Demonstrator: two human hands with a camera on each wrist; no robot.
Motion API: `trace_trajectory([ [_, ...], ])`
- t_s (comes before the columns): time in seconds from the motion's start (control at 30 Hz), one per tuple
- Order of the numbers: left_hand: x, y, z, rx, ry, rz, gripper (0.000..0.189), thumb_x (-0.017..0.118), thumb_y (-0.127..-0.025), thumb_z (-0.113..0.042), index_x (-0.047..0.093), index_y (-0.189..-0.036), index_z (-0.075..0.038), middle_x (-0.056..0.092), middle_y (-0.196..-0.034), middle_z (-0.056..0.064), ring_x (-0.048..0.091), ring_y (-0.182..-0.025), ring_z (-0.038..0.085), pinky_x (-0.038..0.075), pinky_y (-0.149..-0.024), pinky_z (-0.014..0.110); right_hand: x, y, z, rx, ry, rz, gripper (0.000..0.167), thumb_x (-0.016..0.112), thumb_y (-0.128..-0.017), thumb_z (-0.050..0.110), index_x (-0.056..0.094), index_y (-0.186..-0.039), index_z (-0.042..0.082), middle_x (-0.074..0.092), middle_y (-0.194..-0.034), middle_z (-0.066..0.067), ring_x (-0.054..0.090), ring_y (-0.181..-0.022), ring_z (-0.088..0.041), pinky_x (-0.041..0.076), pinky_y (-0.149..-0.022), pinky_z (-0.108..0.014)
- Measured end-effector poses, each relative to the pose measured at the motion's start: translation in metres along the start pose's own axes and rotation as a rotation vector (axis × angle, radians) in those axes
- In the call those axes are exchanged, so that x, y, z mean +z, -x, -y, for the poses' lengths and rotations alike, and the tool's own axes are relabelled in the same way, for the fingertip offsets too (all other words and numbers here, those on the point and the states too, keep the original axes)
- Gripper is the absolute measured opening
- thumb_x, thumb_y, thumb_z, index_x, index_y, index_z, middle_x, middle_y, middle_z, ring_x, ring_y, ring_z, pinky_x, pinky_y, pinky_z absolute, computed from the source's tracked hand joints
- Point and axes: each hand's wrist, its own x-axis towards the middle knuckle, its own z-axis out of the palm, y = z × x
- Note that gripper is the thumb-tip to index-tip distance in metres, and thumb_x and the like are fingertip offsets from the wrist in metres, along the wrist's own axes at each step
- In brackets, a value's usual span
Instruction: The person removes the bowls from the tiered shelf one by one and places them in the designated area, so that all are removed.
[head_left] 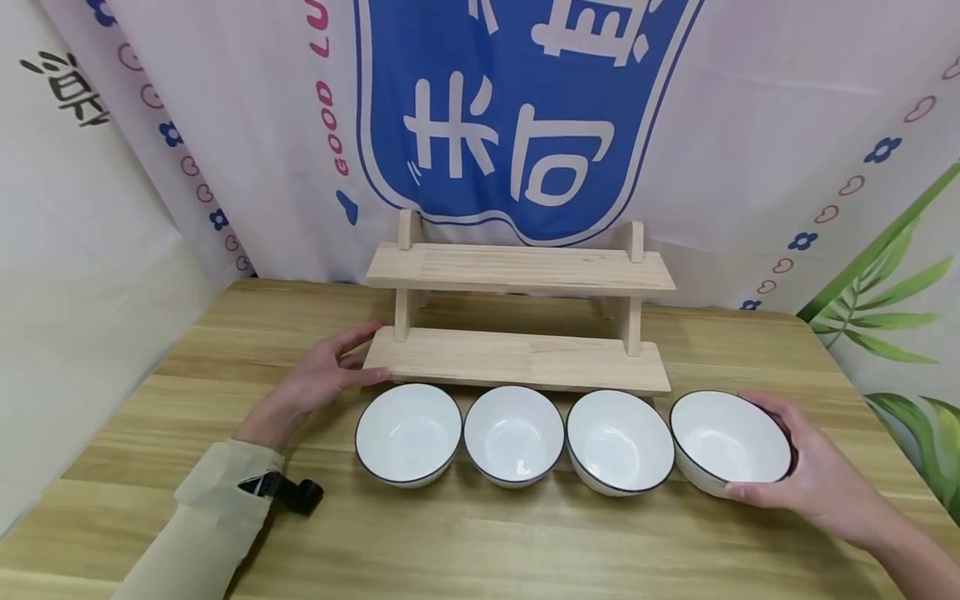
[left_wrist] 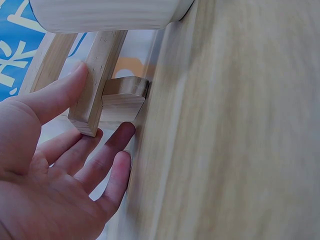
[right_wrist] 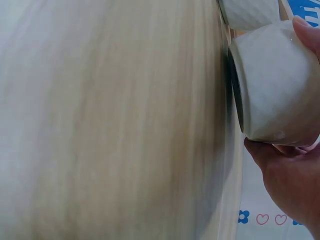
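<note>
Four white bowls with dark rims stand in a row in front of a two-tier wooden shelf [head_left: 480,354]. My right hand [head_left: 817,479] grips the rightmost bowl [head_left: 723,437], thumb near its front rim and fingers round its far side. Whether that bowl touches the table cannot be told. At the shelf's lower left end, my left hand [head_left: 330,375] holds the board's end. In the left wrist view its thumb [left_wrist: 77,82] lies against the board [left_wrist: 95,85], fingers on the other side. The leftmost bowl [head_left: 408,433] is just beside that hand.
The other bowls [head_left: 513,437] [head_left: 621,442] sit close between the end ones. A wood-grain table [head_left: 480,550] carries everything. Behind the shelf hangs a printed curtain [head_left: 262,125]. A black strap [head_left: 296,493] is on the left sleeve [head_left: 217,500].
</note>
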Motion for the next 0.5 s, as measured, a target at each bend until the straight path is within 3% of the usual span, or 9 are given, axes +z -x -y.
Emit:
trace_trajectory([
  [0.2,0.000,0.001,-0.001,0.001,0.012,-0.004,0.093,0.080,-0.097,-0.023,0.024,-0.171,-0.017,0.017,-0.179,0.014,0.037,-0.156,0.048,0.029,-0.127,0.066,-0.003,0.001,-0.004,0.010,0.011,0.038,0.109,0.096,-0.069,-0.001,0.036,-0.159,0.011,0.045,-0.141,0.026,0.049,-0.117,0.015,0.041,-0.087,0.000],
  [0.5,0.000,0.000,0.001,0.000,0.000,-0.004,0.094,0.081,-0.096,-0.026,0.024,-0.171,-0.018,0.019,-0.179,0.012,0.039,-0.155,0.047,0.030,-0.127,0.065,-0.006,0.004,-0.013,-0.042,-0.022,0.065,0.110,0.093,-0.066,-0.007,0.035,-0.158,0.012,0.044,-0.146,0.025,0.047,-0.122,0.016,0.039,-0.091,0.001],
])
